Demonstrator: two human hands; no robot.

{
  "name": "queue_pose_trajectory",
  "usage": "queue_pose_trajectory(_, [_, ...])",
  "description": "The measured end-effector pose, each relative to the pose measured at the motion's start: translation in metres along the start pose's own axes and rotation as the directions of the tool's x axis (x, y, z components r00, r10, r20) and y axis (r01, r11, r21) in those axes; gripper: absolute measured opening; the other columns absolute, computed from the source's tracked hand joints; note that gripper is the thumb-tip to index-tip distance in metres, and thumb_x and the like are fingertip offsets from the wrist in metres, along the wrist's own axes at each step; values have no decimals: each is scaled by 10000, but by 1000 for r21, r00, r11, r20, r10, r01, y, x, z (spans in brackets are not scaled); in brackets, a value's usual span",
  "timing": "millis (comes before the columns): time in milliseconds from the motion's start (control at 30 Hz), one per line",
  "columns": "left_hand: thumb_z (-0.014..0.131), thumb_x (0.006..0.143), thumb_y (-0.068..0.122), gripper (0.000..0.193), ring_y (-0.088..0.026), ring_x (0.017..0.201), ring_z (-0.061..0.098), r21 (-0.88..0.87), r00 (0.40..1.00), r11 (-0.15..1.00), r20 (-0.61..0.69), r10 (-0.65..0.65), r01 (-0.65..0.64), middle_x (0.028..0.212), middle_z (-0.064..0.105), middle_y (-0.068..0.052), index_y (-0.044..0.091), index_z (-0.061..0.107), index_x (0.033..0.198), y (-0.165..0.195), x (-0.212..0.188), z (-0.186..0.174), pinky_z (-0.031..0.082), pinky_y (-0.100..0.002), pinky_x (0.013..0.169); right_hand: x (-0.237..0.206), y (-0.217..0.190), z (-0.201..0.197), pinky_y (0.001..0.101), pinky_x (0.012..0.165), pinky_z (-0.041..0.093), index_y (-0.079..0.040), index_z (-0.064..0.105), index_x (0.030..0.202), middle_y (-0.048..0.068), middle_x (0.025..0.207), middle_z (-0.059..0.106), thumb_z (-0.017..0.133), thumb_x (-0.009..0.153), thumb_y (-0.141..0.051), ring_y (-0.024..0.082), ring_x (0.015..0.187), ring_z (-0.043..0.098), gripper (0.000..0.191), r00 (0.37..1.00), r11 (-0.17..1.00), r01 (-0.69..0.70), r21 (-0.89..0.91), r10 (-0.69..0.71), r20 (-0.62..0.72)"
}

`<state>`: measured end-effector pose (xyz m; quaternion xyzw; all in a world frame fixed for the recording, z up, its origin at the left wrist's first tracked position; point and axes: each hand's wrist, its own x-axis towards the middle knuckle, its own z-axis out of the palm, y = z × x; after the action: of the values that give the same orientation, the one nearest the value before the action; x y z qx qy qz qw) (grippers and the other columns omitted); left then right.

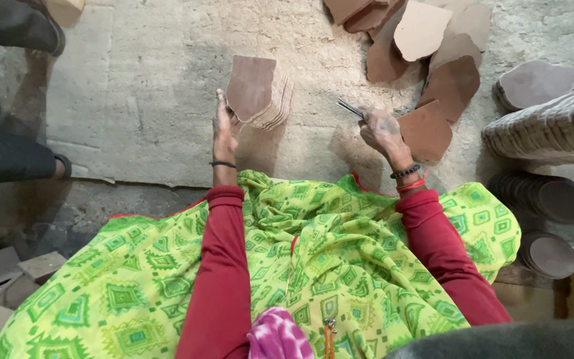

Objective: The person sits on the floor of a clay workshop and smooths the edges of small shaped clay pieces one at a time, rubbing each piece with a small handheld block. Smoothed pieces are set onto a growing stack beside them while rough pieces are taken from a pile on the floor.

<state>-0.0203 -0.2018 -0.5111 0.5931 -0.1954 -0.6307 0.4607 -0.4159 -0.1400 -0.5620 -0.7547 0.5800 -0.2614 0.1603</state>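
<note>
My left hand (224, 127) holds up a stack of flat brown shield-shaped pieces (258, 91), gripped at its left edge, above the concrete floor. My right hand (381, 129) holds a thin metal tool (350, 108) that points up and left toward the stack. Both arms wear red sleeves, with a dark band on the left wrist and beaded and red bands on the right. A bright green patterned cloth (313, 252) covers my lap below both hands.
Loose brown cut pieces (433, 66) lie scattered on the floor at top right. Stacks of brown discs (553, 199) and a long ribbed stack (553, 126) sit at right. Another person's dark-clothed limbs (8, 156) are at left. Cardboard scraps (8, 266) lie at lower left.
</note>
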Motion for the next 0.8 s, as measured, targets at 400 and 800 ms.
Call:
queue_pose_trajectory(400, [499,945,643,770,-213,1208,663,-39,997,997,-34,70,-72,1398,651,-109,60,559,1446,-5,3,1,564,-338,966,-6,-23,0,515,864,521,-117,646,1270,199,1090,675,621,944,-157,399,990,642,329,982,987,-74,-141,97,163])
queue_pose_trajectory(800, [378,1013,685,831,-246,1426,473,-138,989,985,87,119,-106,1587,482,-79,60,424,1558,-20,8,8,360,-380,1169,5,-98,74,430,946,522,-63,507,1453,207,1170,641,492,1036,-182,337,1059,603,434,846,890,-396,224,260,465])
